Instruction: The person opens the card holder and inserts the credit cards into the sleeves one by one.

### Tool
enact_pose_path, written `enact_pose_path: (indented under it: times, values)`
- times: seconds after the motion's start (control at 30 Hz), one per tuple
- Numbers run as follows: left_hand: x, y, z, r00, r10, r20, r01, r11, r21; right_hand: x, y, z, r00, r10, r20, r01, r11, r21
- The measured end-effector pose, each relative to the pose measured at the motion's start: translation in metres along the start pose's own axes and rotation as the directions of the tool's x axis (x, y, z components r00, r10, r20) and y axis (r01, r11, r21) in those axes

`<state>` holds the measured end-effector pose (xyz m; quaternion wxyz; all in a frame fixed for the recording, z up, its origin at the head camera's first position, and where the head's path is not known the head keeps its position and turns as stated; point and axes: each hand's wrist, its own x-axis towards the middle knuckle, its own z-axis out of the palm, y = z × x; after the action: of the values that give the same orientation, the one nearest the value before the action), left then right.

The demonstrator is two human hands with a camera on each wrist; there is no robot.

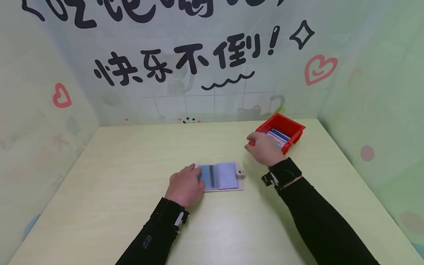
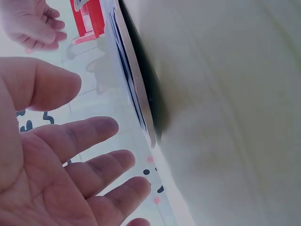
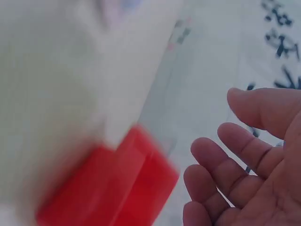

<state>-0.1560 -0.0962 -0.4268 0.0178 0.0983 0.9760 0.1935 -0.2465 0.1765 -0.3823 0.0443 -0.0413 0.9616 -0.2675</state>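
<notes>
On the table lies a small card holder (image 1: 226,176), spread like a book, with clear bluish sleeves and a snap tab on its right edge. At its left side is my left hand (image 1: 186,186), fingers loosely extended; whether they touch the cover I cannot tell. In the left wrist view that hand (image 2: 70,165) is palm-up to the camera with nothing in it, beside the holder's edge (image 2: 134,75). My right hand (image 1: 265,149) hovers at the near-left side of a red bin (image 1: 285,125). The right wrist view shows its relaxed fingers (image 3: 211,155) holding nothing.
Several cards (image 1: 279,136) lie inside the red bin, at the table's back right. The pale wooden table (image 1: 132,162) meets a printed backdrop (image 1: 212,81) behind, with fabric walls on the left and right (image 1: 371,121).
</notes>
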Motion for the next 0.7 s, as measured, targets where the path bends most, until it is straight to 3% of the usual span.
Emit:
enact_pose_path:
  times: [0.13,0.3,0.5,0.7]
  values:
    - [-0.001,-0.001,0.000,1.000,0.002,-0.005,-0.002,1.000,-0.013,0.019,0.033,-0.025,0.996,0.045,-0.073,-0.057,0.986,-0.159]
    - [-0.001,-0.002,0.001,1.000,-0.001,-0.003,0.001,1.000,-0.015,0.040,0.064,-0.041,0.996,0.088,-0.034,-0.094,0.956,-0.277]
    - [-0.002,-0.002,0.001,1.000,-0.007,0.003,0.007,1.000,-0.015,0.059,0.079,-0.038,0.991,0.121,0.055,-0.094,0.930,-0.355]
    - [-0.003,0.000,0.000,1.000,-0.008,-0.001,0.008,1.000,-0.025,0.068,0.086,-0.031,0.984,0.154,0.088,-0.097,0.881,-0.464]
